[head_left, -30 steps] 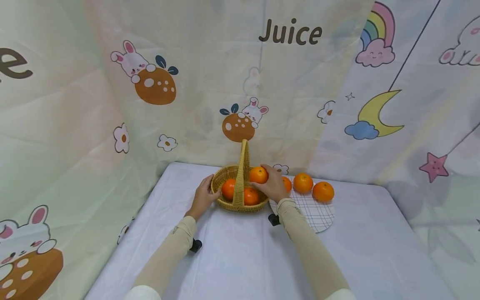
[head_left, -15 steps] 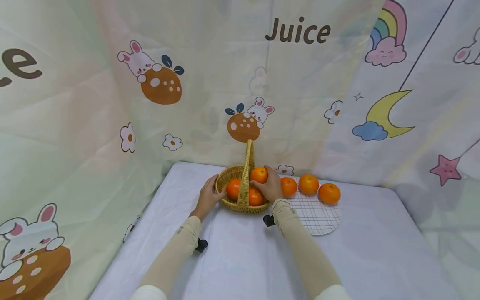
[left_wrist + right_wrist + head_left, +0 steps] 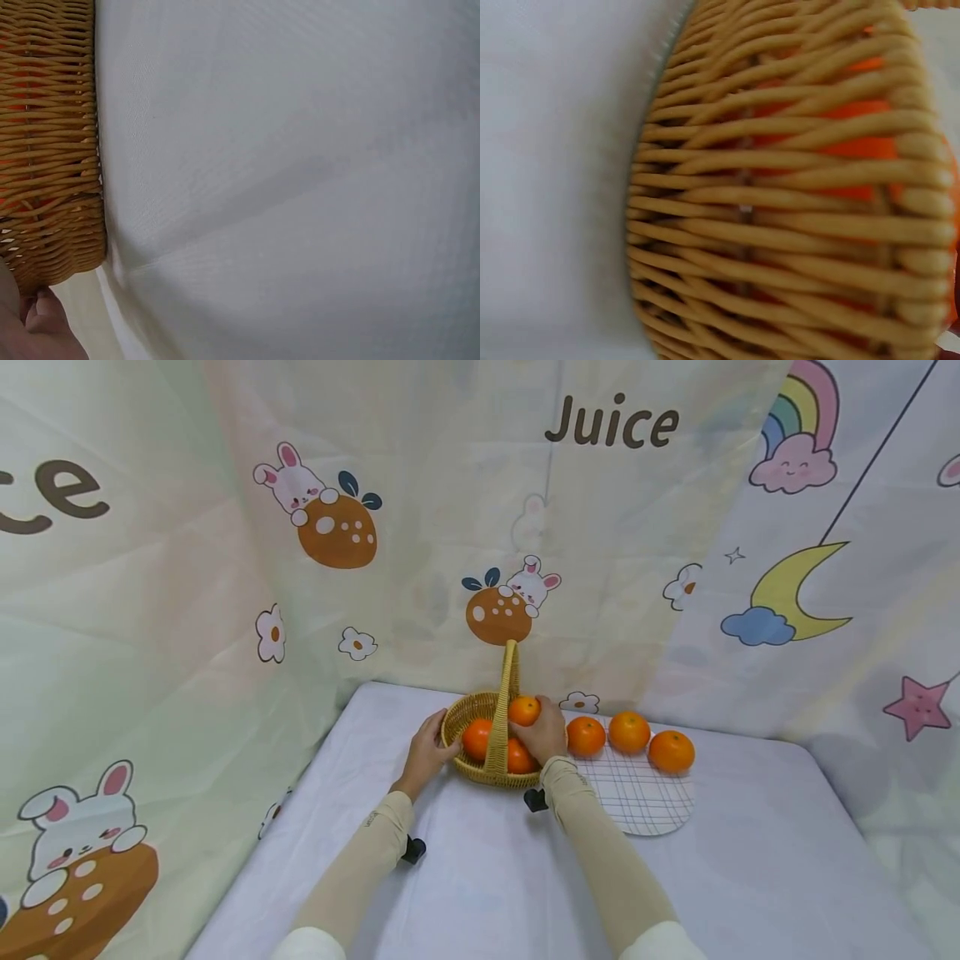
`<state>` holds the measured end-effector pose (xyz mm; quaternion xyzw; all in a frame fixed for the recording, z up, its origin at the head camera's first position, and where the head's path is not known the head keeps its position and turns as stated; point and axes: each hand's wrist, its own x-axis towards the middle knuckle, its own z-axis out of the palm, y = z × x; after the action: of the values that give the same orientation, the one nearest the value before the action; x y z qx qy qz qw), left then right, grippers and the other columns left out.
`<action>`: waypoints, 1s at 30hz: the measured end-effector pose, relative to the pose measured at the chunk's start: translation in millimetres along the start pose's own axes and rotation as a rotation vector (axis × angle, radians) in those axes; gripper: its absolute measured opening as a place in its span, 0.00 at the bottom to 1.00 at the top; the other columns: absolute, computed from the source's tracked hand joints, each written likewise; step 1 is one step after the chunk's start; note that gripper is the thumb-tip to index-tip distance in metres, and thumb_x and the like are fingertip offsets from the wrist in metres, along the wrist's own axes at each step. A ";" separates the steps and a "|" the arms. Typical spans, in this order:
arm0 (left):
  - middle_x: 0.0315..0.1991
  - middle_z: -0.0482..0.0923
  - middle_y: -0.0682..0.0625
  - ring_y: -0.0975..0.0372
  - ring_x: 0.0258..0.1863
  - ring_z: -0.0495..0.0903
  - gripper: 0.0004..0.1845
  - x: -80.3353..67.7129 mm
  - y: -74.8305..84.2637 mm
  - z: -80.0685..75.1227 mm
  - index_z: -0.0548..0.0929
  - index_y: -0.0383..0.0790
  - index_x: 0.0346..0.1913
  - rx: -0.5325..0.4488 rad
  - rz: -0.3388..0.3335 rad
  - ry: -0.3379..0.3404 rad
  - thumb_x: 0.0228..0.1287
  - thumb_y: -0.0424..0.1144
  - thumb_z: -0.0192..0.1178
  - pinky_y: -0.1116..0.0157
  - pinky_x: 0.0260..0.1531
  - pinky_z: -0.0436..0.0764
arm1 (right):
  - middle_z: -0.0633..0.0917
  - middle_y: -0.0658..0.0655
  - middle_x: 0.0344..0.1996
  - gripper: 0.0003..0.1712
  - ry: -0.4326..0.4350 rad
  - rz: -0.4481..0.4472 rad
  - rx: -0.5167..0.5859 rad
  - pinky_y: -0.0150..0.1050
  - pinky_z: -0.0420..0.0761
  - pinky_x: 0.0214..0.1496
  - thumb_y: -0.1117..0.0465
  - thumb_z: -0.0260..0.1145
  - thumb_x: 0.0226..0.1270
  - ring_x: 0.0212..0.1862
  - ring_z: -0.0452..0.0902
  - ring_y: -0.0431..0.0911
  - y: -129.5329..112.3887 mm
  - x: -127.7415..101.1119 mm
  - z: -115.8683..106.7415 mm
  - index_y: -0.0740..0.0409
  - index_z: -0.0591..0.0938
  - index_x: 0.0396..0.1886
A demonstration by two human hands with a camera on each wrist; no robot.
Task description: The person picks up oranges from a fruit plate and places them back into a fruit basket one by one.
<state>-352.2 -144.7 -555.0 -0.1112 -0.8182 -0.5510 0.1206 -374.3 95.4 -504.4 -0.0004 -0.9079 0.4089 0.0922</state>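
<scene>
The orange (image 3: pixel 524 711) sits in the right hand (image 3: pixel 546 732), fingers curled round it, right over the far side of the wicker basket (image 3: pixel 470 712), just right of the tall handle (image 3: pixel 504 706). A second ago that same fruit rode higher and a touch further right of the handle; now it is down among the others, so the judgement is that it is about to be set in, with the fingers not yet let go. Two oranges (image 3: pixel 477 739) already lie in the basket, one either side of the handle base. Through the right wrist view the weave (image 3: pixel 780 210) fills the frame, orange colour glowing through the gaps.

The left hand (image 3: pixel 429 750) holds the basket's near-left rim, thumb and fingers wrapped at the edge, and it has kept that hold through the last second. The left wrist view shows the basket wall (image 3: pixel 49 142) and a fingertip (image 3: pixel 46 311) beneath it.

Outward now: three more oranges (image 3: pixel 629 732) line up at the back of a round checked mat (image 3: pixel 637 789), just right of the basket, on the pale tablecloth (image 3: pixel 487 868). Cartoon-printed sheets (image 3: pixel 225 568) hang behind.
</scene>
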 end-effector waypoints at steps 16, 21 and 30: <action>0.69 0.62 0.38 0.53 0.68 0.64 0.40 0.3 1.0 0.3 0.61 0.30 0.72 0.015 -0.025 -0.010 0.58 0.31 0.67 0.64 0.65 0.67 | 0.77 0.66 0.58 0.43 -0.028 -0.003 -0.047 0.52 0.69 0.67 0.49 0.74 0.53 0.59 0.71 0.59 5.8 -2.0 3.1 0.65 0.72 0.65; 0.69 0.62 0.38 0.53 0.68 0.64 0.40 0.7 1.2 0.8 0.61 0.30 0.72 -0.004 -0.032 -0.009 0.57 0.31 0.67 0.65 0.65 0.66 | 0.76 0.66 0.58 0.42 -0.034 -0.019 -0.023 0.53 0.70 0.66 0.50 0.74 0.53 0.60 0.70 0.59 5.8 -2.9 -1.9 0.66 0.72 0.65; 0.69 0.62 0.38 0.53 0.68 0.65 0.40 -0.5 3.8 0.1 0.61 0.30 0.72 0.029 -0.026 -0.009 0.58 0.31 0.67 0.64 0.65 0.67 | 0.76 0.64 0.60 0.42 -0.094 -0.002 0.020 0.52 0.72 0.65 0.52 0.74 0.56 0.59 0.72 0.57 8.0 -3.0 -14.8 0.64 0.69 0.67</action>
<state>-350.5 -143.1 -551.9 -0.1010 -0.8281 -0.5400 0.1113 -369.5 111.5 -501.2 0.0206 -0.9071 0.4175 0.0496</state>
